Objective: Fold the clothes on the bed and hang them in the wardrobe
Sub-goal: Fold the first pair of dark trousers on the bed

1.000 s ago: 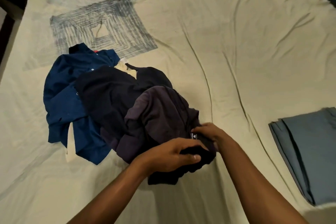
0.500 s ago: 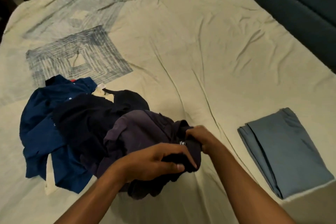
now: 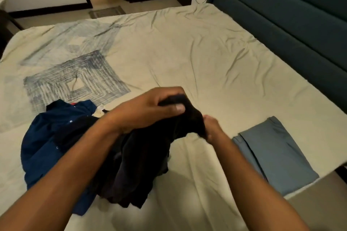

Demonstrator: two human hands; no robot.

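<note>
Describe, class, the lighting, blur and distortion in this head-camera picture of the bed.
Head view: dim, warm light; the dark garment loses its folds in shadow; left hand and right hand slightly soft; wide-angle lens bows the headboard and bed edges; no glare.

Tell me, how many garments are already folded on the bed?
1: the grey-blue folded garment lies flat near the bed's right edge. The blue shirt and the dark garment are unfolded; more may be hidden in that pile.
</note>
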